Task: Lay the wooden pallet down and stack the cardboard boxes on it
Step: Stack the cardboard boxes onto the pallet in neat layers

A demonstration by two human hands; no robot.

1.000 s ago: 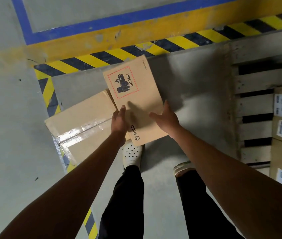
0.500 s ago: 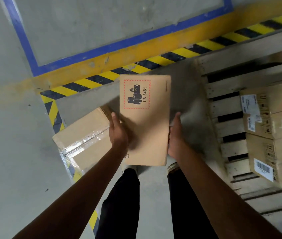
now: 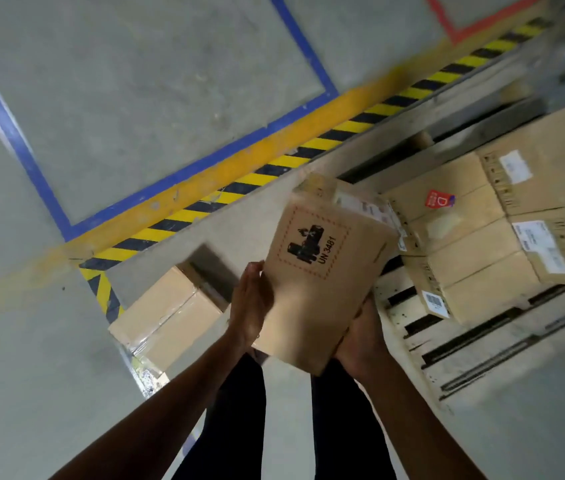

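I hold a brown cardboard box (image 3: 322, 292) with a red-dashed battery mark and "UN 3481" on top, lifted in front of me. My left hand (image 3: 251, 303) presses flat on its left side. My right hand (image 3: 360, 337) grips its lower right side from beneath. The wooden pallet (image 3: 454, 355) lies flat on the floor to the right, with several cardboard boxes (image 3: 464, 244) standing on it. A taped cardboard box (image 3: 167, 313) sits on the floor to the left of my hands.
Yellow-and-black hazard tape (image 3: 250, 178) and a yellow stripe run diagonally behind the boxes, with blue lines (image 3: 25, 150) beyond them. My dark-trousered legs (image 3: 239, 410) stand below the held box on the grey concrete floor.
The held box has risen and swung right toward the pallet, tilting. My view has turned right, bringing more of the pallet and its boxes into sight.
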